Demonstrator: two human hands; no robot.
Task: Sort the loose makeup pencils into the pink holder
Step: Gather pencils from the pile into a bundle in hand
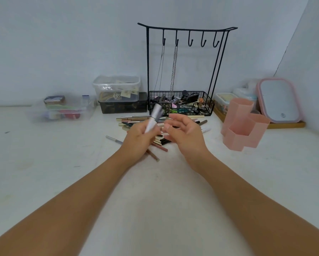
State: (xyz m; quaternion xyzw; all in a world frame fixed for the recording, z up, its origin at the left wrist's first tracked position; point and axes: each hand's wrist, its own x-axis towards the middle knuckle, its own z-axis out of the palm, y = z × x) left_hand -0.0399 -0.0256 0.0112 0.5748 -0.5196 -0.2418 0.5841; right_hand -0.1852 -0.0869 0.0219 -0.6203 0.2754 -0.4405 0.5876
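Left hand (139,138) holds one silver pencil (153,119) up over the pile; right hand (187,133) empty.

The left grip is closed round the lower end of the silver pencil, which tilts up and away, its tip blurred. Just right of it the right hand hovers with fingers loosely curled, gripping nothing. Directly under and behind both hands lies the pile of pencils (136,120) on the worktop (44,163), too overlapped to count; one grey pencil (114,139) lies apart to the left. Well right of the grip stands the pink holder (244,124), three hexagonal cups joined. Beyond the grip is one black wire rack (182,71) with five hooks and two chains hanging.
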